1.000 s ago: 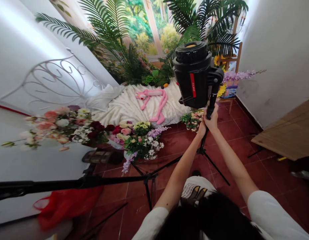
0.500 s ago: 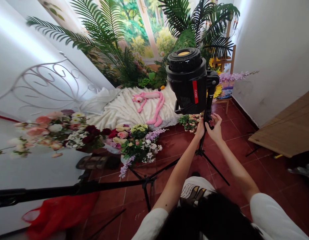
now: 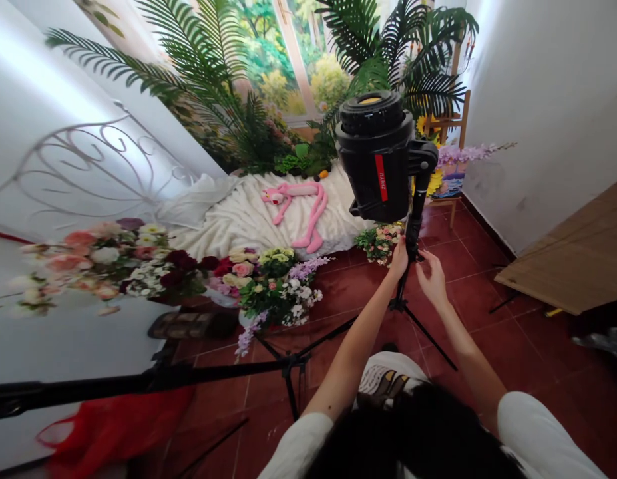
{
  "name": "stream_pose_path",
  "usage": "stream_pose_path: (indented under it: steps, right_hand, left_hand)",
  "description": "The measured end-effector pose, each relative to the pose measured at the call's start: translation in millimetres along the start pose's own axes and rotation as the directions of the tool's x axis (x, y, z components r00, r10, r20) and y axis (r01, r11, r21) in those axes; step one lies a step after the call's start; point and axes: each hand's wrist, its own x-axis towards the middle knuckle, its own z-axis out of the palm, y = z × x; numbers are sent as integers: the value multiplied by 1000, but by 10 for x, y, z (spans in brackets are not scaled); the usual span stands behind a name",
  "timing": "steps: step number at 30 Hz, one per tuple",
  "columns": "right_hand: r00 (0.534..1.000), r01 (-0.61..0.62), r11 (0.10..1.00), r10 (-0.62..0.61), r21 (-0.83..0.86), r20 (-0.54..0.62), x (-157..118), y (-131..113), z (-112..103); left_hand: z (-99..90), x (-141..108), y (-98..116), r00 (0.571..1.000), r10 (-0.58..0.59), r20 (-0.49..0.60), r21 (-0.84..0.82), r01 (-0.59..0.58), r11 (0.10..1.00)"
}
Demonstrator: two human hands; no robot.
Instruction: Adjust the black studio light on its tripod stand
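A black studio light (image 3: 375,156) with a red label sits atop a thin black tripod stand (image 3: 412,226) on the red tiled floor. My left hand (image 3: 400,257) is wrapped around the stand's pole just under the lamp. My right hand (image 3: 432,276) hovers beside the pole a little lower, fingers spread, apparently off it. Both of my forearms reach up from white sleeves at the bottom of the view.
A second black stand (image 3: 153,380) lies across the lower left over a red cloth (image 3: 113,426). Flower arrangements (image 3: 268,283) and a white blanket with a pink plush toy (image 3: 301,206) fill the middle. Palm plants (image 3: 228,80) stand behind, a wooden board (image 3: 572,259) at right.
The lamp sank a little, then rose slightly and tilted. My right hand let go of the pole and moved down and away. My left hand stayed on the pole.
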Motion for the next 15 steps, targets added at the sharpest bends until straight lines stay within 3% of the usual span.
stream_pose_path:
  steps: [10,15]
  right_hand:
    - [985,-170,980,171,103,3,59,55,-12]
    - [925,-343,862,379,374,-24,190,38,97]
  left_hand:
    - [-8,-21,15,997,65,49,42,-67,997]
    - [-29,-15,-20,994,55,91,100,-64,993]
